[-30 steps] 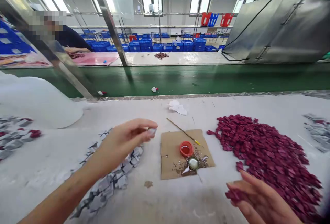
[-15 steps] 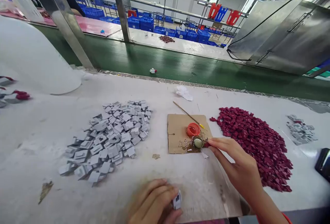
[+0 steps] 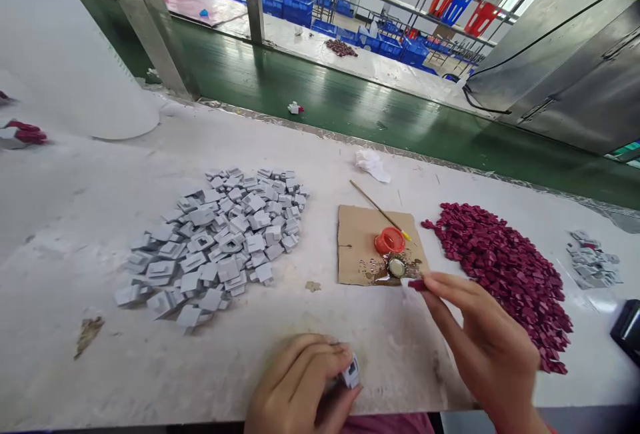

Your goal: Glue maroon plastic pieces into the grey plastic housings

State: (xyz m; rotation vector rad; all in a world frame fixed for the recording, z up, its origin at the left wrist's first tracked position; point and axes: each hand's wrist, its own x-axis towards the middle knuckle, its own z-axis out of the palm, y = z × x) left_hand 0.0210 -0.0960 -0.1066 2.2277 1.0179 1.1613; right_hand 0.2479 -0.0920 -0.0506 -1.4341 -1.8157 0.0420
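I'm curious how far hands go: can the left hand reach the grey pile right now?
Probably yes: nothing stands between the left hand and the grey pile. But its fingers hold a grey piece, so grabbing another might be tricky.

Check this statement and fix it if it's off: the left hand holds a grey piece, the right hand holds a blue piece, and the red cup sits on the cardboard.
The right hand holds a dark red piece, not a blue one; the head view shows it. The rest stands.
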